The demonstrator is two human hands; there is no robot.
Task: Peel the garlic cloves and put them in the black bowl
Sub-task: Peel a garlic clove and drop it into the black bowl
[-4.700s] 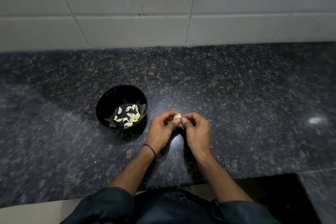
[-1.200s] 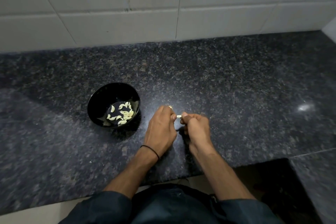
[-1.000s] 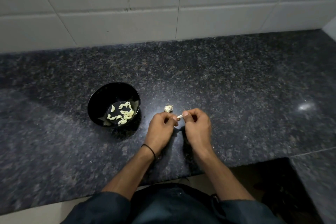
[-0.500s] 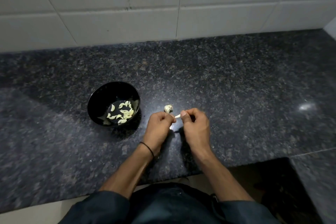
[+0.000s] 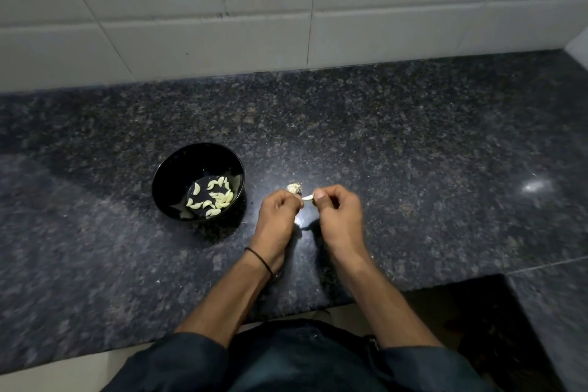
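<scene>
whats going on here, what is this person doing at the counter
A person is peeling garlic over a dark stone counter. The left hand and the right hand both pinch one small clove between their fingertips. A papery garlic remnant lies on the counter just beyond the hands. To the left, the black bowl already holds a small pile of peeled cloves; this one has not gone in yet.

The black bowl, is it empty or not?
Not empty: the black bowl holds peeled garlic cloves, lying loose on its bottom.
</scene>
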